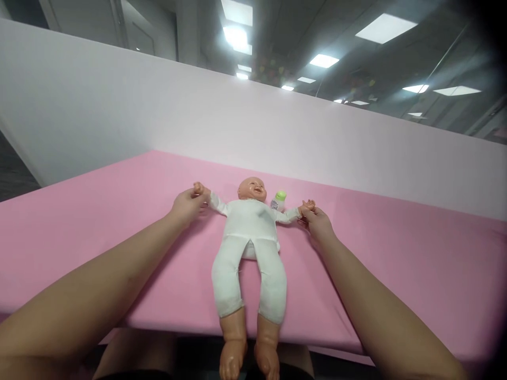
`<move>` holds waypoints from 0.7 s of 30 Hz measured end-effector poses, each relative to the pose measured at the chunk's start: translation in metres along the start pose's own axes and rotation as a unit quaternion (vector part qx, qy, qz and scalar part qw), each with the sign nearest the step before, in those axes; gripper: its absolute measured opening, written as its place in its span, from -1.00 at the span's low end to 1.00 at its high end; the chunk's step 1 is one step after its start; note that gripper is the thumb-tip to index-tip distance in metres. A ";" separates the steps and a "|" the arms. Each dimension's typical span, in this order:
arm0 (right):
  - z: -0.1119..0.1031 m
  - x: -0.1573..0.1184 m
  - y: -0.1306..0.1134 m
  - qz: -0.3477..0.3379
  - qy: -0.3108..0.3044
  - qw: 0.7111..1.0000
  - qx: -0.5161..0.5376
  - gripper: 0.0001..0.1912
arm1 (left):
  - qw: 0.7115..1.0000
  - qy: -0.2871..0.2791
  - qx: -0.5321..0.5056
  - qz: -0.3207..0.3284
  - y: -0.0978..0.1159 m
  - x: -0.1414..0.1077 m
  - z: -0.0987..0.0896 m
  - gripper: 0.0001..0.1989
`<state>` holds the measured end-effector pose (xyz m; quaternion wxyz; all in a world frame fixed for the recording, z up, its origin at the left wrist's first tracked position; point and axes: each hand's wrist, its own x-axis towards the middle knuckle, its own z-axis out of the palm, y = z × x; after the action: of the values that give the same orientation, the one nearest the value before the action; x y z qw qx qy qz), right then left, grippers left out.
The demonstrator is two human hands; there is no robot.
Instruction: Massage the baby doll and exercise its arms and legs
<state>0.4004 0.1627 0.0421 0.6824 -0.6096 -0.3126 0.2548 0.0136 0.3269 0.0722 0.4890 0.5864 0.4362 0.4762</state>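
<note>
A baby doll with a white cloth body lies on its back on the pink padded table. Its head points away from me and its bare feet stick out over the near edge. Both doll arms are stretched out sideways. My left hand is closed round the doll's hand on the left side. On the other side, my right hand pinches the doll's other hand between thumb and fingers. A small bottle with a green cap stands beside the doll's head, apart from my hands.
A low white wall runs along the far side of the table. Above it, a dark glass surface shows bright ceiling lights. My legs are under the near edge.
</note>
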 end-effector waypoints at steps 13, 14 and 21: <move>-0.013 0.009 0.014 0.063 -0.014 0.980 -0.190 -0.22 | 0.993 0.037 0.027 -0.109 -0.011 0.021 -0.015 -0.74; -0.013 0.009 0.013 0.062 -0.018 0.979 -0.195 -0.19 | 0.993 0.034 0.029 -0.105 -0.012 0.021 -0.015 -0.74; -0.003 0.002 0.013 -0.053 -0.031 0.977 -0.202 -0.05 | 0.998 0.033 0.056 -0.025 -0.009 0.014 -0.013 -0.70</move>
<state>0.4046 0.1634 0.0290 0.5479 -0.7093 -0.4105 0.1680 0.0025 0.3436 0.0658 0.4528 0.5855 0.4926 0.4578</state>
